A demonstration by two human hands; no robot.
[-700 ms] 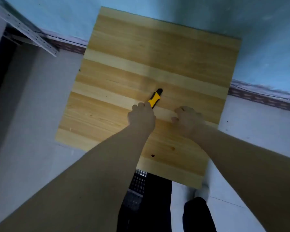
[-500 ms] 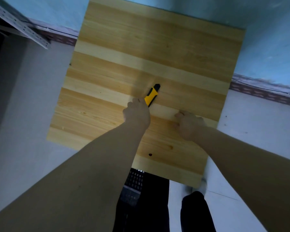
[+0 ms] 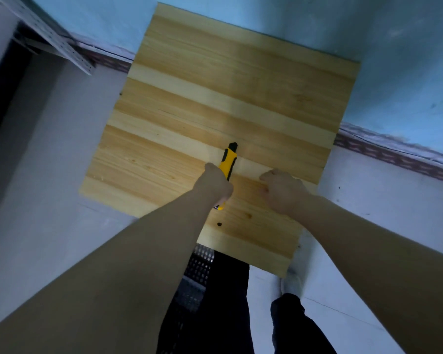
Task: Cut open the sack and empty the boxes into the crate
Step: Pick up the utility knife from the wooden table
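Left hand (image 3: 213,183) fisted around yellow utility knife (image 3: 229,162), tip pointing away, right hand (image 3: 281,190) curled empty

bare forearms (image 3: 128,277), no sleeves; dark trousers (image 3: 225,302); white shoe (image 3: 292,282).

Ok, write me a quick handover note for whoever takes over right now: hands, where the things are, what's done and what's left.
Left hand: closed around the yellow and black utility knife, tip pointing away from the person, above the wooden tabletop.
Right hand: loosely fisted beside it over the tabletop, holding nothing visible.
Sack and boxes: not in view. A dark perforated crate shows partly under the table's near edge.
Done: knife in hand.
Left: find the sack, cut it open, empty the boxes into the crate.
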